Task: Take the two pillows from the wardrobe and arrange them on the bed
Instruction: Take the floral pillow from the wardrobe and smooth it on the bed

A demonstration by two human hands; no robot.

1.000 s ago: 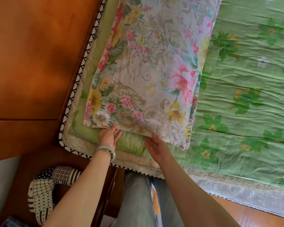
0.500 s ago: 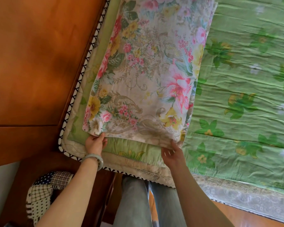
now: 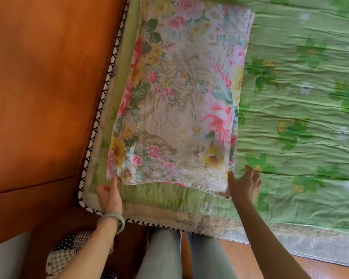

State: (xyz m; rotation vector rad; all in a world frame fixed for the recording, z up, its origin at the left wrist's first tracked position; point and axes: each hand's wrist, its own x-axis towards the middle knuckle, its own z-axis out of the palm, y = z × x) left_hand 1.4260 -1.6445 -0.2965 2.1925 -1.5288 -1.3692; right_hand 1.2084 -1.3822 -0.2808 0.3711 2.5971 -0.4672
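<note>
One floral pillow (image 3: 181, 101) lies flat on the green flowered bedspread (image 3: 300, 121), lengthwise along the bed's left side by the headboard. A thin pink strip shows under its near edge. My left hand (image 3: 109, 195), with a pale bangle on the wrist, sits at the pillow's near-left corner. Its fingers are curled and its thumb touches the corner. At the near-right corner my right hand (image 3: 245, 183) rests on the bedspread with its fingers spread, just beside the pillow's edge. No second pillow is in view.
A tall wooden headboard (image 3: 48, 97) fills the left. Below it a dark wooden bedside table (image 3: 54, 224) carries a patchwork cloth (image 3: 69, 250). My legs in grey trousers (image 3: 161, 256) stand against the bed's near edge. Wooden floor (image 3: 326, 271) shows at the lower right.
Both hands slid outward along the pillow's near edge to its corners. The left hand let go of the corner it gripped. The right hand opened and moved off to the right.
</note>
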